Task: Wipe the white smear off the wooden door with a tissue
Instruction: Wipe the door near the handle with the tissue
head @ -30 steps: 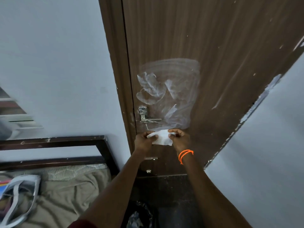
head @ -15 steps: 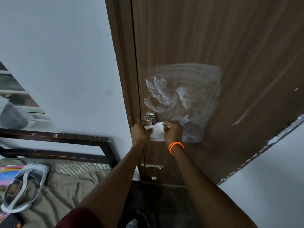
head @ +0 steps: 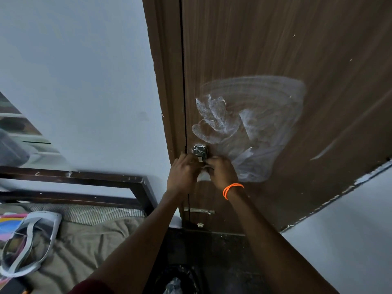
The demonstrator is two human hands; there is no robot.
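The dark wooden door (head: 265,39) carries a wide white smear (head: 250,124), thick at its left and thin and streaky to the right. Just below the smear's lower left corner, my left hand (head: 183,175) and my right hand (head: 221,171) are pressed close together. Both grip a small white tissue (head: 203,176), bunched between them so only a scrap shows. My right wrist wears an orange band (head: 232,189). The hands sit right under the metal lock plate (head: 199,152) and hide the door handle.
A pale wall (head: 84,81) stands left of the door frame. A dark bed frame (head: 84,181) with a khaki sheet and a grey-white bag (head: 29,240) lies at lower left. A latch (head: 199,211) is low on the door. A bin with a liner (head: 176,281) is on the dark floor.
My hands rose from below the handle to the lock plate and closed together, crumpling the tissue from a spread sheet into a wad. The view has moved nearer to the door.
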